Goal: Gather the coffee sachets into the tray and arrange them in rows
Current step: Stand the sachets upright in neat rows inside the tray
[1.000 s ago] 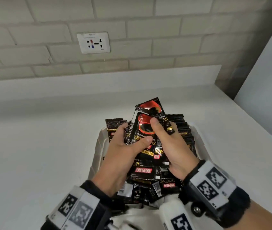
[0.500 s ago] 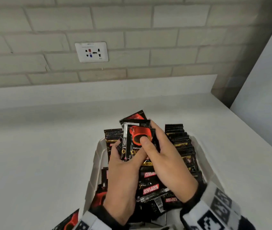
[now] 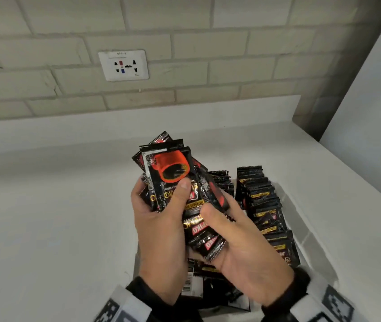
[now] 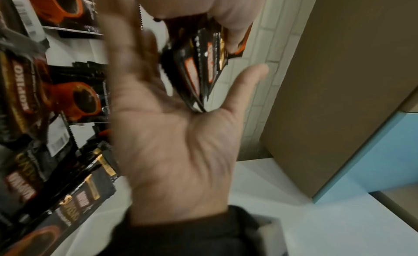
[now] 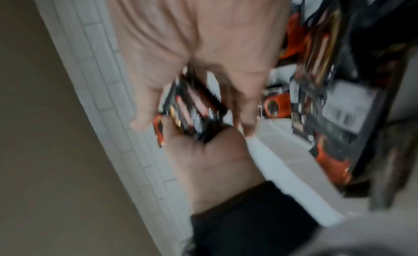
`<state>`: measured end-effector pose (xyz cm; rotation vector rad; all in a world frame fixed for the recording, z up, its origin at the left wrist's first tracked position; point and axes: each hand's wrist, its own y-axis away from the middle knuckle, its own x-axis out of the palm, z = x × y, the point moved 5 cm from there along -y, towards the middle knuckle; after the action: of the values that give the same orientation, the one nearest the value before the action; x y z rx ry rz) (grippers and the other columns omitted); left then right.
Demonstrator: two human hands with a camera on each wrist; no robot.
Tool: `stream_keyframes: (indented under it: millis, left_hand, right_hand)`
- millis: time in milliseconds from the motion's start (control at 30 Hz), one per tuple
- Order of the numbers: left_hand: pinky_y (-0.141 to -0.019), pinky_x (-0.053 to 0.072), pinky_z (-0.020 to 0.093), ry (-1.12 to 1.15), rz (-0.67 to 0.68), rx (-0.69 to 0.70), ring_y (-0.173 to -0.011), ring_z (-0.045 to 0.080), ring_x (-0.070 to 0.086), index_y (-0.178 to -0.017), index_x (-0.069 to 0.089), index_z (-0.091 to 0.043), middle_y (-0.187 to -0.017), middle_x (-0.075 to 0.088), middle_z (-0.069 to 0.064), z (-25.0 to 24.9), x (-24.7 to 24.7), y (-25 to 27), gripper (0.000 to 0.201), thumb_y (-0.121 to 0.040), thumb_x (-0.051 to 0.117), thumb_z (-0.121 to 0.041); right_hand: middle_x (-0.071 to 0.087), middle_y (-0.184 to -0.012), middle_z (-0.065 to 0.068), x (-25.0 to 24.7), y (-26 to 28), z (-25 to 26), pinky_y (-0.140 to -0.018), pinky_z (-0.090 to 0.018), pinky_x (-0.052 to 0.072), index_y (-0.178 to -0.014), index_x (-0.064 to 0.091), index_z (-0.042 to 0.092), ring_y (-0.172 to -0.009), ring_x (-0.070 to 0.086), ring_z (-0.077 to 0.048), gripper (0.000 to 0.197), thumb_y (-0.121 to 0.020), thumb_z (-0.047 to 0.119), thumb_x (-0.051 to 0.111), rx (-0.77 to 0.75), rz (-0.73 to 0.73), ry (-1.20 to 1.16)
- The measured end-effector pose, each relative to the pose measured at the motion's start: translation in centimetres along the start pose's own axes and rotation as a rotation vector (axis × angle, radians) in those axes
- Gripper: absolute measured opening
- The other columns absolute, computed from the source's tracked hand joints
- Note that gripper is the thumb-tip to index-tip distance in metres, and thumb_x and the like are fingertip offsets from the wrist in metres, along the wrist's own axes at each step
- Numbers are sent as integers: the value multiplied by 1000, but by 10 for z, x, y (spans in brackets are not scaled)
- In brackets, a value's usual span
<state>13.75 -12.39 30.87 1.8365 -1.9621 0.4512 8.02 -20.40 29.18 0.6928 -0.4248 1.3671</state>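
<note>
- Coffee sachets, glossy black foil printed with a red cup (image 3: pixel 168 173), are bunched in a fan held above the white plastic tray (image 3: pixel 305 242).
- Left hand (image 3: pixel 159 231) grips the fan, thumb pressed on the front sachet.
- Right hand (image 3: pixel 245 249) fingers curl round the bunch's lower end.
- More sachets stand in a row (image 3: pixel 266 212) along the tray's right side.
- White bench (image 3: pixel 52 217) carries the tray.
</note>
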Motion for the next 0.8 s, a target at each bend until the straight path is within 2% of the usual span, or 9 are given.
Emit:
stream_keyframes:
  millis: [100, 167, 233, 333, 467, 567, 633, 700, 800]
  left_hand:
    - [-81, 55, 40, -96, 24, 27, -90, 19, 70, -106, 56, -32, -94, 73, -2, 1, 1, 3, 52, -58, 74, -22]
    - [-72, 56, 30, -173, 71, 52, -85, 16, 70, -99, 57, -33, -91, 72, -3, 5, 5, 3, 44, -61, 76, -20]
    - [-64, 56, 22, -208, 96, 30, -82, 13, 71, -96, 58, -31, -89, 73, -3, 10, 8, 3, 37, -69, 76, -13]
    - [-62, 57, 21, -243, 120, -8, -81, 12, 71, -97, 58, -32, -89, 73, -4, 14, 9, 4, 35, -72, 74, -13]
    - [-69, 58, 23, -215, 277, -87, -88, 11, 70, -107, 56, -36, -96, 73, -5, 21, 18, 9, 46, -68, 73, -19]
    - [-74, 56, 26, -92, 399, -236, -97, 15, 67, -121, 52, -23, -108, 71, 1, 24, 17, 10, 58, -68, 76, -25]
    - [-83, 51, 35, -56, 448, -252, -106, 23, 63, -120, 58, -17, -118, 66, 6, 16, 8, 1, 70, -58, 81, -41]
    - [-73, 53, 35, 10, 441, -257, -97, 26, 64, -109, 66, -18, -115, 66, 11, 4, -4, -12, 74, -47, 84, -55]
    - [-62, 57, 35, -179, 478, -323, -92, 26, 69, -115, 57, -30, -110, 69, 9, -3, -5, -22, 88, -40, 81, -67]
  right_hand:
    - [70, -106, -7, -1, -14, 13, -89, -45, 51, -117, 58, 23, -102, 65, -25, 88, -35, 33, 89, -77, -144, 33]
    - [69, -106, -11, -6, -21, 16, -96, -48, 46, -113, 61, 19, -104, 63, -29, 80, -37, 33, 83, -102, -243, 73]
    - [69, -105, -14, -12, -25, 17, -97, -51, 45, -106, 64, 16, -103, 63, -31, 71, -38, 30, 80, -107, -284, 82]
    - [70, -100, -13, -19, -26, 21, -97, -51, 45, -96, 68, 18, -101, 64, -31, 58, -40, 27, 80, -74, -262, 131]
    - [69, -102, -18, -28, -26, 30, -90, -48, 50, -102, 66, 13, -97, 65, -33, 54, -49, 19, 77, -52, -177, 82]
    - [68, -103, -19, -35, -23, 45, -83, -45, 54, -106, 62, 10, -91, 67, -32, 49, -57, 13, 73, -40, -125, 104]
    - [70, -97, -15, -43, -21, 58, -80, -43, 55, -101, 62, 10, -86, 68, -30, 49, -53, 14, 73, -27, -106, 283]
    - [71, -86, -8, -47, -19, 74, -77, -38, 55, -93, 62, 16, -77, 68, -24, 45, -49, 16, 74, -26, -85, 533]
    - [68, -79, 2, -41, -21, 95, -72, -28, 54, -87, 60, 25, -68, 65, -13, 40, -55, 18, 81, -64, -34, 943]
